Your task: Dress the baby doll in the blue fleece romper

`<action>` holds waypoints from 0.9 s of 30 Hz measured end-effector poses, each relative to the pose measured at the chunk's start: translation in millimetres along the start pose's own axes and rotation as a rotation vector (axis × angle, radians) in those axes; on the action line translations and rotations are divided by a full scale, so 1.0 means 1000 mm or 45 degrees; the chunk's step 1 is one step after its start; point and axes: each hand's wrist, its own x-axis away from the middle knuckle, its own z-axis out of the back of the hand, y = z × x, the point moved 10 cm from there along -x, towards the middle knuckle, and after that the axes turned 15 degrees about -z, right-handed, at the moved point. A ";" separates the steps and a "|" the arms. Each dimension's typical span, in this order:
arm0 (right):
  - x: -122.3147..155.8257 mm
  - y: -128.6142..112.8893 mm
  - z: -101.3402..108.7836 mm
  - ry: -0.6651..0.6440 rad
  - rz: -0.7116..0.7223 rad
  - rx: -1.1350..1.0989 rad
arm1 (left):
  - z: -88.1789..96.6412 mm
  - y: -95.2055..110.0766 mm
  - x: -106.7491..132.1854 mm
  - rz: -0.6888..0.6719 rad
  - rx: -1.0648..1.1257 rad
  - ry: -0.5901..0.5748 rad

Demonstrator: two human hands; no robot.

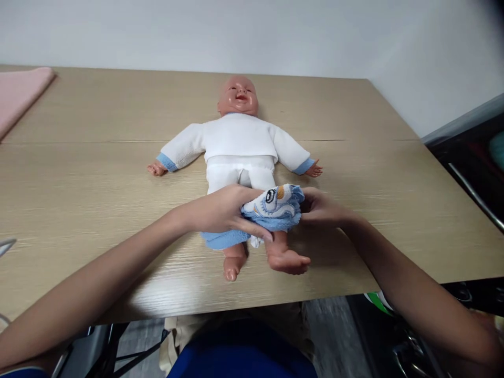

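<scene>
A baby doll (pixel 238 100) lies on its back on the table, head at the far side, arms spread. It wears a white top (pixel 240 137) with blue cuffs and white trousers (pixel 222 176) with a blue hem. A bunched blue-and-white trouser leg (pixel 277 207) with an embroidered pattern surrounds the doll's leg on my right. My left hand (pixel 240 210) is closed on its left side, thumb below. At its right edge, my right hand (pixel 323 207) pinches the fabric, with fingertips partly hidden. Both bare feet stick out, one foot (pixel 289 261) turned outward.
The wooden table (pixel 98 184) meets a white wall behind. Folded pink cloth (pixel 23 94) lies at the far left. A white cable-like thing (pixel 7 245) shows at the left edge. Dark objects (pixel 472 152) stand beyond the table's right side, and my lap is below the front edge.
</scene>
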 end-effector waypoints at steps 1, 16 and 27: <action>-0.001 -0.001 0.000 -0.014 -0.004 -0.029 | 0.000 0.001 0.000 -0.011 0.032 0.014; 0.012 0.005 -0.001 0.099 0.155 -0.259 | 0.001 -0.007 0.005 0.134 0.097 0.140; 0.003 -0.013 0.018 0.355 0.136 -0.396 | 0.039 0.017 0.076 0.301 -0.133 0.480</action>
